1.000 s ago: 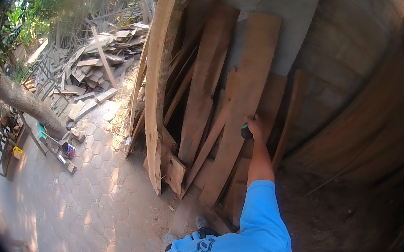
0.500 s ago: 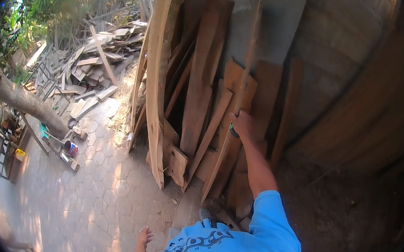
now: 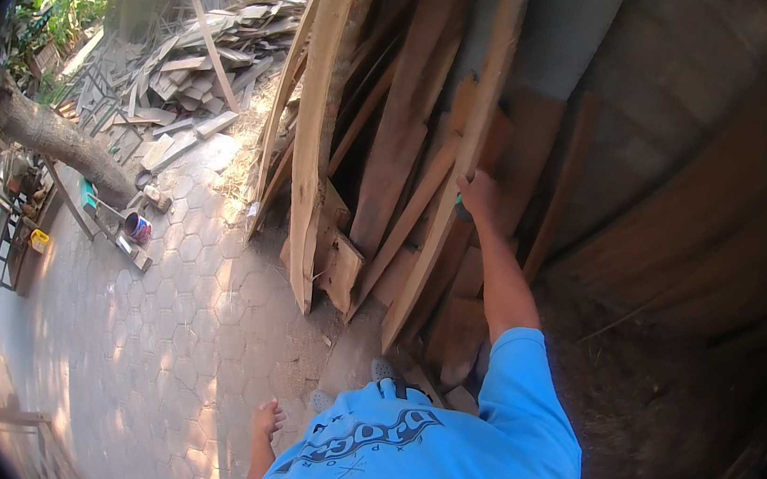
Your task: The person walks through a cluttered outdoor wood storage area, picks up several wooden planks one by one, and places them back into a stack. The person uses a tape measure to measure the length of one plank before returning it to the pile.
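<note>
1 tilted plank (image 3: 437, 236) in R hand (image 3: 477, 194), fingers tight, L hand (image 3: 268, 417) w/ fingers apart

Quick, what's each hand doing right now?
Left hand: loosely open, nothing visible in it.
Right hand: closed on a plank, with a small dark-and-green object too.

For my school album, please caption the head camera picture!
A bare right hand grips a long, light-brown wooden plank beside darker brown wooden boards; the bare left hand hangs empty.
</note>
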A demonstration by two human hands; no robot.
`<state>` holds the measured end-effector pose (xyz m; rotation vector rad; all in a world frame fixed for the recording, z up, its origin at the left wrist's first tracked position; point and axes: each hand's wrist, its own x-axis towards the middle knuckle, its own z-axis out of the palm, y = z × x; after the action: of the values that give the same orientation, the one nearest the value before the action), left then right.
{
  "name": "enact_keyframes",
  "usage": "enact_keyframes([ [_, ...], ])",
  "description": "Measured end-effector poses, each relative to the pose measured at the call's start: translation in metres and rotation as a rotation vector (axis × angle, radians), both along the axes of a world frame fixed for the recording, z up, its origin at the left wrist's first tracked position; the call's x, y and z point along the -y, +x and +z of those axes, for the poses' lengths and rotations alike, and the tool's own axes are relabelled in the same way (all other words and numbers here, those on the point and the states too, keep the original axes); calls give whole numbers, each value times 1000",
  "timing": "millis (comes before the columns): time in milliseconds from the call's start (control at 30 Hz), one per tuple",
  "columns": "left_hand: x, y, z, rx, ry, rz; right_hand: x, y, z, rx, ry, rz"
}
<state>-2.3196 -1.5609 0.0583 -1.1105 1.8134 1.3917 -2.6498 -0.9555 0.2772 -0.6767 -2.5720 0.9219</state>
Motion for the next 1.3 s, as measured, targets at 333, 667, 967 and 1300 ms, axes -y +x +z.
enact_keyframes([
  [333,-5,54,-33,150,58,33,44,-6,17,84,98,93],
  [667,-18,-2,-13,47,11,-13,70,-11,20,-36,54,28],
  [967,-20,-10,-13,63,22,-46,57,-26,11,-79,45,122],
  [1300,-27,14,-17,95,29,-30,40,-30,7,8,-19,222],
])
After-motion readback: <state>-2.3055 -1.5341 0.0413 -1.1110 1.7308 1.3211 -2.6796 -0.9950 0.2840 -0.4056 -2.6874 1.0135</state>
